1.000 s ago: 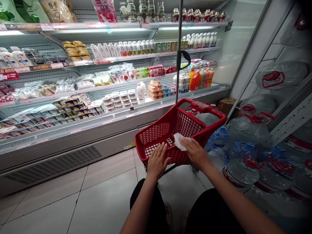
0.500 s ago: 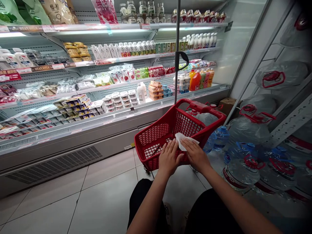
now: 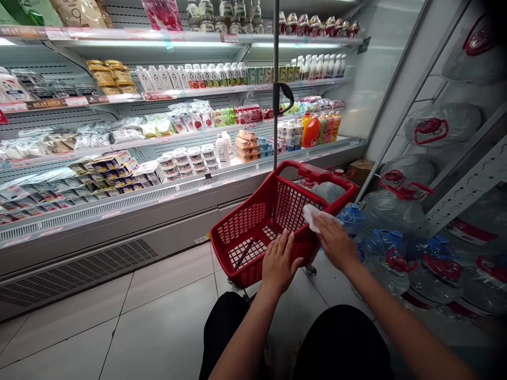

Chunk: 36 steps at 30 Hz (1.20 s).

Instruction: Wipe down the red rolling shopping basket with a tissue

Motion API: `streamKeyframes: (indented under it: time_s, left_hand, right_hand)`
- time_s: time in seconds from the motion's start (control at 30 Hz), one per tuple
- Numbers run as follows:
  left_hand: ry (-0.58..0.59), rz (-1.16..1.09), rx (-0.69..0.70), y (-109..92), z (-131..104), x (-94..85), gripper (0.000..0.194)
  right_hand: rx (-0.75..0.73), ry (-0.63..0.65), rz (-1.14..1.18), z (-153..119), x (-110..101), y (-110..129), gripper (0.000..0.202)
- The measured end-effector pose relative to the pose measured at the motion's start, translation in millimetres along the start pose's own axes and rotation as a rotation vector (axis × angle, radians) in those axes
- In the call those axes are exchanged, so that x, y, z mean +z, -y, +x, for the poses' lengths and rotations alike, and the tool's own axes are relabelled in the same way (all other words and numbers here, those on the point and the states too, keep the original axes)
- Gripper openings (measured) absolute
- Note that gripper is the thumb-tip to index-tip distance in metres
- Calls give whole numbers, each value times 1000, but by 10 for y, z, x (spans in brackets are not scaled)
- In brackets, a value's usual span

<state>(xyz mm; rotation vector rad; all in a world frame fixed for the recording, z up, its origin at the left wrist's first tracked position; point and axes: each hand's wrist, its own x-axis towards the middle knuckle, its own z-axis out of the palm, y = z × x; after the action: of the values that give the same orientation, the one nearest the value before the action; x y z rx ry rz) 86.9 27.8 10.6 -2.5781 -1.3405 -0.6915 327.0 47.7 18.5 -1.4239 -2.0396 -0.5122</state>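
A red plastic shopping cart (image 3: 241,224) stands in front of me, its basket bare inside apart from a dark strip on the bottom. My right hand (image 3: 334,237) presses a white cloth or wipe (image 3: 312,216) against the cart's near side rim, toward the handle end. The fingers lie over the cloth and partly hide it. My left hand (image 3: 279,263) rests on the same near rim, further toward the front, with its fingers stretched out, thumb apart, and nothing in it.
Behind the cart runs a refrigerated display case (image 3: 170,232) with shelves of dairy and drinks. A dark pole (image 3: 276,63) with a hook-shaped handle rises before it. Large water bottles (image 3: 392,264) crowd the right, some on a rack. Pale floor tiles (image 3: 158,327) lie at left.
My right hand has slid the cloth right along the cart's rim, toward the handle, away from my left hand. My left hand stays on the rim. The view has shifted slightly.
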Motion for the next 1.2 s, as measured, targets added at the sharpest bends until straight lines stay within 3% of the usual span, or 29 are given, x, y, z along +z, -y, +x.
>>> streamKeyframes:
  time_s: [0.07, 0.13, 0.33, 0.4, 0.6, 0.67, 0.73, 0.9, 0.97, 1.03, 1.2]
  left_hand:
    - [1, -11, 1, 22, 7, -1, 72]
    - [1, -25, 11, 63, 14, -15, 73]
    - [-2, 5, 22, 106, 23, -55, 75]
    - [-5, 10, 14, 88, 26, -42, 74]
    - [-3, 5, 17, 106, 58, 31, 73]
    - [5, -13, 40, 150, 47, 12, 72]
    - [17, -25, 48, 217, -6, -48, 69]
    - [51, 18, -72, 526, -362, -268, 59]
    - [66, 45, -142, 676, -530, -309, 57]
    - [76, 58, -177, 790, -648, -300, 53]
    - [56, 62, -198, 844, -664, -188, 47]
  right_hand:
    - [-94, 66, 43, -45, 59, 207, 68]
    - [-152, 108, 57, -49, 56, 253, 71]
    - [25, 20, -71, 120, -121, -367, 63]
    - [60, -16, -75, 145, -92, -387, 63]
    - [-77, 68, 64, 32, 206, 405, 70]
    - [-120, 98, 90, 5, 223, 498, 71]
    - [-134, 106, 74, 6, 185, 369, 70]
    - [-37, 61, 14, 90, 137, -286, 65]
    - [-1, 38, 22, 122, 211, -348, 65]
    - [1, 23, 49, 125, 324, -206, 65]
    - [-137, 85, 167, 4, 537, 583, 69]
